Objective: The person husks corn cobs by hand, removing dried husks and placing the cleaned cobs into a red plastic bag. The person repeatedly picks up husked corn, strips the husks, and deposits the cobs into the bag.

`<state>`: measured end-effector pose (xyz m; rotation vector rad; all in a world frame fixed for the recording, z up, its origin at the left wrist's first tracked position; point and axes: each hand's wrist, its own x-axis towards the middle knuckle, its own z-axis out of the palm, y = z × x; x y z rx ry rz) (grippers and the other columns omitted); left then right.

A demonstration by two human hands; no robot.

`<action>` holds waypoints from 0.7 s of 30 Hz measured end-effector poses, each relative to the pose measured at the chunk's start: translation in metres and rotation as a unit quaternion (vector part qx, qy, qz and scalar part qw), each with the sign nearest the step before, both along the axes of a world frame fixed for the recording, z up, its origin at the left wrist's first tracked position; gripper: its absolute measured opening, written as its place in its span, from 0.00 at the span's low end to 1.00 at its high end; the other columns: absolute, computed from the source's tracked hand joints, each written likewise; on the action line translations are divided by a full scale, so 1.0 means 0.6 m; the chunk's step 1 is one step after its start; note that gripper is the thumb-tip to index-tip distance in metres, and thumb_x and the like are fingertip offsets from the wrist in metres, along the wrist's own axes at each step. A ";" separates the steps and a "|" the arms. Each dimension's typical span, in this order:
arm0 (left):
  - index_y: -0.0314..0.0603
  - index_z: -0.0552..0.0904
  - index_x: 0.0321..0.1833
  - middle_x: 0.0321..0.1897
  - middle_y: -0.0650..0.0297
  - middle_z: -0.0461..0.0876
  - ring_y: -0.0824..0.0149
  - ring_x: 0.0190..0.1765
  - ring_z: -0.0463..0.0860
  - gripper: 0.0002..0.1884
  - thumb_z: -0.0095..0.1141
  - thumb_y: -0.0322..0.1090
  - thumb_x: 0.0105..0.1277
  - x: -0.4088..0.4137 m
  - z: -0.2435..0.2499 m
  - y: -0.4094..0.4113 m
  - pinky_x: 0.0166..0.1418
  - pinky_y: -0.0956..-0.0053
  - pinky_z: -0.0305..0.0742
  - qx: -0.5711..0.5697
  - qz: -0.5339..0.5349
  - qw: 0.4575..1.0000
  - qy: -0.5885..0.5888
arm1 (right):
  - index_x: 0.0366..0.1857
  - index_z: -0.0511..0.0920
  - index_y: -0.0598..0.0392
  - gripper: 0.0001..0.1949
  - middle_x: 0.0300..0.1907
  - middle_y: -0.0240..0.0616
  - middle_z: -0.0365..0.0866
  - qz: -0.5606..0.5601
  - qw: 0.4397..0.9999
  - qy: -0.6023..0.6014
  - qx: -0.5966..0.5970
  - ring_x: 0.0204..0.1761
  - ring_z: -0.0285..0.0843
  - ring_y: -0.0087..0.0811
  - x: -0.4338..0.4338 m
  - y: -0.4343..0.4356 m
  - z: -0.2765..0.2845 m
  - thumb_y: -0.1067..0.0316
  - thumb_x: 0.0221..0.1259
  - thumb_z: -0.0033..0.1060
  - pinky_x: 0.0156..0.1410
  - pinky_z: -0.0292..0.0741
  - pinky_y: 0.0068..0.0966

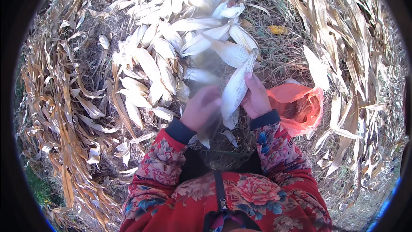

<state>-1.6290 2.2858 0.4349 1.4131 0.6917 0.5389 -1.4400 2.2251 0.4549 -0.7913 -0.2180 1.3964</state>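
An ear of corn in its pale dry husk (236,87) is held upright but tilted in front of me, its tip pointing up and to the right. My right hand (257,98) grips it along its right side, the thumb lying on the husk. Close by its lower left side is my left hand (202,106), blurred and curled. Whether its fingers touch the husk or hold anything cannot be made out. Beyond both hands lies a heap of husked-over corn ears (164,48) on dry grass. Loose husk leaves (230,137) rest on the ground below the held ear.
A red plastic bag (297,108) stands with its mouth open just right of my right hand. Farther off lies a bare yellow corn cob (277,29). Dry corn stalks line the left side (61,129) and the right side (347,38).
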 end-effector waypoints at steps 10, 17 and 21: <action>0.35 0.70 0.60 0.46 0.60 0.78 0.71 0.49 0.77 0.32 0.67 0.46 0.59 0.007 -0.002 0.002 0.52 0.75 0.73 -0.012 -0.037 0.998 0.051 | 0.55 0.72 0.64 0.15 0.48 0.38 0.79 0.049 0.970 -0.234 -0.031 0.48 0.78 0.26 0.014 -0.006 0.008 0.68 0.68 0.51 0.54 0.76 0.25; 0.35 0.71 0.58 0.48 0.55 0.78 0.63 0.49 0.79 0.33 0.70 0.45 0.53 0.020 -0.006 -0.004 0.55 0.70 0.73 0.169 -0.009 0.978 0.122 | 0.48 0.75 0.62 0.11 0.44 0.38 0.82 0.014 0.947 -0.316 -0.052 0.42 0.81 0.25 0.017 -0.007 -0.028 0.74 0.64 0.50 0.49 0.79 0.22; 0.35 0.71 0.56 0.48 0.50 0.78 0.53 0.49 0.80 0.34 0.72 0.40 0.48 0.038 0.003 -0.022 0.54 0.65 0.74 0.298 0.059 0.934 0.188 | 0.46 0.74 0.61 0.10 0.44 0.41 0.82 -0.022 0.965 -0.252 -0.064 0.43 0.81 0.27 0.015 0.002 -0.046 0.76 0.65 0.45 0.48 0.79 0.23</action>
